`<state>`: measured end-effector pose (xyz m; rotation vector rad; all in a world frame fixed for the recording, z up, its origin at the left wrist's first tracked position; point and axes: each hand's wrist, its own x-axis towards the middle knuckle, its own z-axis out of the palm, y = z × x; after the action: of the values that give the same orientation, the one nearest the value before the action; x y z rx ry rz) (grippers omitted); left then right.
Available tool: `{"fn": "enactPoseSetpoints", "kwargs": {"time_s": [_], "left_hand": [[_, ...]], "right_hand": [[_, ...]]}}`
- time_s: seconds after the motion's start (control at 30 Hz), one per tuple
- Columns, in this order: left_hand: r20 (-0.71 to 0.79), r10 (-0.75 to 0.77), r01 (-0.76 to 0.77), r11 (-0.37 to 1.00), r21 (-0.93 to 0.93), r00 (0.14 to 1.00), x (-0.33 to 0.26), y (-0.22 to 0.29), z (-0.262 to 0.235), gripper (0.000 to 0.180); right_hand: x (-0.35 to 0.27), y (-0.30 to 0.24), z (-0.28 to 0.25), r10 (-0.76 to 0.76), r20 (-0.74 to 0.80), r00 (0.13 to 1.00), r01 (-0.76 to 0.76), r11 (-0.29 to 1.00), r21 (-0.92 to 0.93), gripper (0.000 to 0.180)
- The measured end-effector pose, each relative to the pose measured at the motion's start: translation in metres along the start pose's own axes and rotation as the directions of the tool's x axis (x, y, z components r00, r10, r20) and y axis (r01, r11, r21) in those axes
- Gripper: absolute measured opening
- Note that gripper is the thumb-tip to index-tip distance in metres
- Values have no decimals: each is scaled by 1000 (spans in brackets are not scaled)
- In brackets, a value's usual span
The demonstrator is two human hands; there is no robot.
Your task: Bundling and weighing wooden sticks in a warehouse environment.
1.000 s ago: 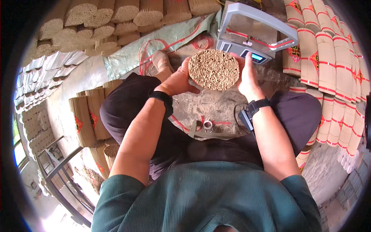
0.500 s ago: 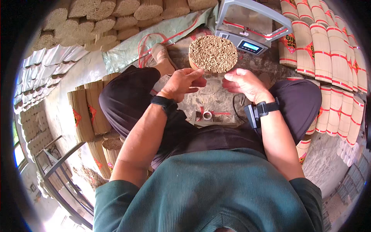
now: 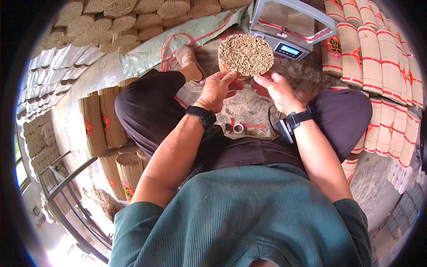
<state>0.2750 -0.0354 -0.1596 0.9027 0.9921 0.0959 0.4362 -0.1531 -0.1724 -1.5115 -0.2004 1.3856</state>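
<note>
A thick round bundle of thin tan sticks (image 3: pixel 246 55) stands in front of me, its speckled cut ends facing up. A bit of red band shows on its near left side. My left hand (image 3: pixel 218 90) is closed at the bundle's near left edge, thumb on the rim and fingers curled below. At the near right edge my right hand (image 3: pixel 276 91) grips likewise, its thumb against the side and its fingers partly hidden. Just behind and to the right stands a grey machine (image 3: pixel 291 54) with a lit blue display and a raised frame-like arch.
Red-banded stick bundles (image 3: pixel 371 58) are stacked on the right. More bundles (image 3: pixel 104 122) stand at the left, and unwrapped ones (image 3: pixel 151 20) lie piled at the back. A green sheet (image 3: pixel 147 55) lies behind my foot. A tape roll (image 3: pixel 239 128) lies between my legs.
Both hands have moved up and inward, from just short of the bundle to contact with its near edge. The bundle looks slightly farther away.
</note>
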Motion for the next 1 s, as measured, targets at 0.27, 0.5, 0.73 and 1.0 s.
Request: {"fn": "enactPoseSetpoints", "kwargs": {"time_s": [0.27, 0.5, 0.73, 1.0], "left_hand": [[-4, 36, -36, 999, 19, 999, 3, -5, -1, 23], [0, 30, -30, 999, 16, 1000, 3, -3, 1, 23], [-6, 26, -26, 1000, 8, 1000, 4, -4, 1, 23], [2, 41, -41, 999, 17, 999, 4, -4, 1, 22]], "right_hand": [[-2, 2, 6, -3, 20, 1000, 2, 998, 59, 31], [-4, 2, 10, 116, 110, 987, -136, 969, 204, 30], [-7, 6, 24, 76, 13, 997, -77, 970, 232, 21], [-7, 8, 30, 57, -19, 998, -50, 963, 265, 19]]}}
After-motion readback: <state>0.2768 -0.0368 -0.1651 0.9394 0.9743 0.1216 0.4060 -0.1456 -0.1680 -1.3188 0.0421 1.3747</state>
